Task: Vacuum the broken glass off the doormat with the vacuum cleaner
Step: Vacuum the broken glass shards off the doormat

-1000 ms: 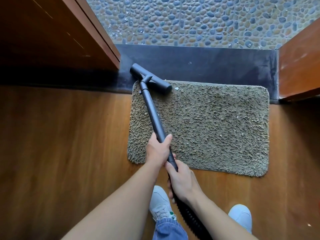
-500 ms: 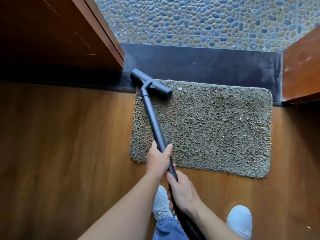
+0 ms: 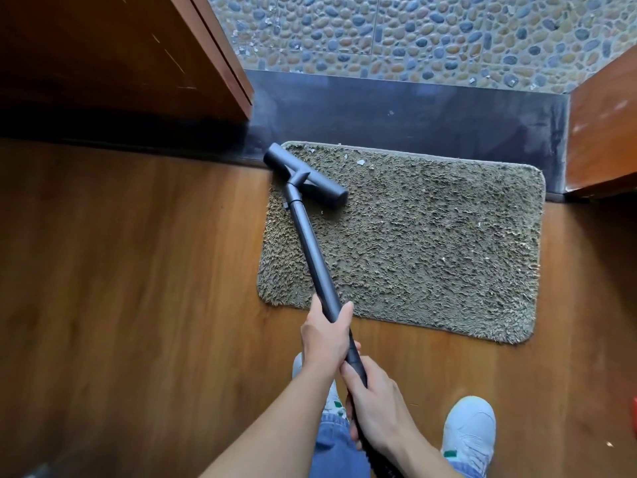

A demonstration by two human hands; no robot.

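Note:
A shaggy grey-brown doormat (image 3: pixel 431 243) lies on the wooden floor against a dark threshold. Small pale glass bits (image 3: pixel 360 162) dot its far edge, and more lie scattered toward its right side. The dark vacuum head (image 3: pixel 310 181) rests on the mat's far left corner, angled, with its tube (image 3: pixel 312 251) running back to me. My left hand (image 3: pixel 325 334) grips the tube just off the mat's near edge. My right hand (image 3: pixel 374 405) grips the tube lower down, where the ribbed hose begins.
A dark stone threshold (image 3: pixel 413 112) runs behind the mat, with pebble paving (image 3: pixel 413 32) beyond it carrying a few pale shards. Wooden door panels stand at left (image 3: pixel 120 53) and right (image 3: pixel 606 132). My white shoes (image 3: pixel 468 429) stand on the floor near the mat.
The vacuum head has been pulled back from the threshold onto the mat's far left corner. Both hands moved toward me with the tube, grips unchanged.

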